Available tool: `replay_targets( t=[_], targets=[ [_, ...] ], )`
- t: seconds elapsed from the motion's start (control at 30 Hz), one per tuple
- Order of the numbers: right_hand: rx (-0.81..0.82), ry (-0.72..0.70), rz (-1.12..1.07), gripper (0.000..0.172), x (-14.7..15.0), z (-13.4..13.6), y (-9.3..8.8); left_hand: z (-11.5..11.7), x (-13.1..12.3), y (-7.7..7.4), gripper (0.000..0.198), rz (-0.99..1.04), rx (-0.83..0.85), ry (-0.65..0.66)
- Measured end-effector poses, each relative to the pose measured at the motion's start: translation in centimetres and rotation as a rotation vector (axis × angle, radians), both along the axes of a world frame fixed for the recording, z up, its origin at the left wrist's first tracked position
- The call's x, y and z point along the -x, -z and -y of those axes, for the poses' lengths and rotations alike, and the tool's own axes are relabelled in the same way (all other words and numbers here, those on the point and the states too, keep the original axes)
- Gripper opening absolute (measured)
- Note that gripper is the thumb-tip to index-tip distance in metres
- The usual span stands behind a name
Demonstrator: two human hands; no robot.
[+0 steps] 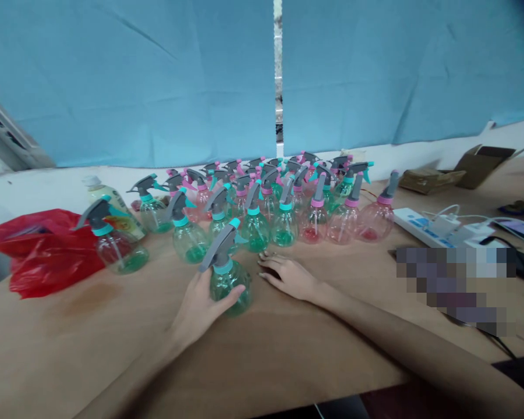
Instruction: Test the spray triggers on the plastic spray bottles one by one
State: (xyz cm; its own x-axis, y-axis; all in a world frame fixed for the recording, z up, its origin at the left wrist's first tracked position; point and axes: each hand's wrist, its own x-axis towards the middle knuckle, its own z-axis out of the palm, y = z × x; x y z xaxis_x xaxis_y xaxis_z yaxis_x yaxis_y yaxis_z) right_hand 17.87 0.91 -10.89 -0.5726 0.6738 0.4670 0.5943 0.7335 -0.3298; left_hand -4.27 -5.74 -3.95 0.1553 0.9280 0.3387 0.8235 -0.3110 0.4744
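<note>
My left hand [209,305] is wrapped round a clear green spray bottle [233,285] with a grey trigger head and turquoise collar, upright near the middle of the table. My right hand [290,276] rests on the tabletop to its right, fingers apart and holding nothing. Just beyond my fingertips stand another green spray bottle [257,227] and a second green one [284,224] beside it. Pink spray bottles, such as this one [343,224], line up further right. Several more green and pink bottles crowd behind them.
On the left, a single green spray bottle [122,253] stands beside a red plastic bag [55,256] and a pale bottle [109,198]. At right lie a white power strip [423,230] with plugs and cables, and an open cardboard box [484,163]. A blue curtain [157,87] hangs behind.
</note>
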Motion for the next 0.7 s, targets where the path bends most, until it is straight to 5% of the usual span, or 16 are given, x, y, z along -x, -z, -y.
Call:
replay_targets(
  t=[0.2, 0.33, 0.53, 0.7],
  targets=[
    [-0.024, 0.029, 0.083, 0.036, 0.2, 0.1, -0.2, 1.1, 6.3, 0.4, 0.049, -0.123, -0.189, -0.144],
    [-0.01, 0.057, 0.17, 0.031, 1.6, 0.2, -2.2, 1.3, 11.2, -0.2, 0.043, -0.099, -0.258, -0.259],
    [0.015, 0.045, 0.059, 0.032, 7.5, 0.2, -7.6, -1.0, 15.1, -1.9, 0.056, -0.035, -0.173, -0.337],
    [0.001, 0.122, 0.007, 0.052, 13.2, -0.4, -9.2, -3.6, 15.9, -2.3, 0.055, -0.095, -0.164, -0.271]
  ],
)
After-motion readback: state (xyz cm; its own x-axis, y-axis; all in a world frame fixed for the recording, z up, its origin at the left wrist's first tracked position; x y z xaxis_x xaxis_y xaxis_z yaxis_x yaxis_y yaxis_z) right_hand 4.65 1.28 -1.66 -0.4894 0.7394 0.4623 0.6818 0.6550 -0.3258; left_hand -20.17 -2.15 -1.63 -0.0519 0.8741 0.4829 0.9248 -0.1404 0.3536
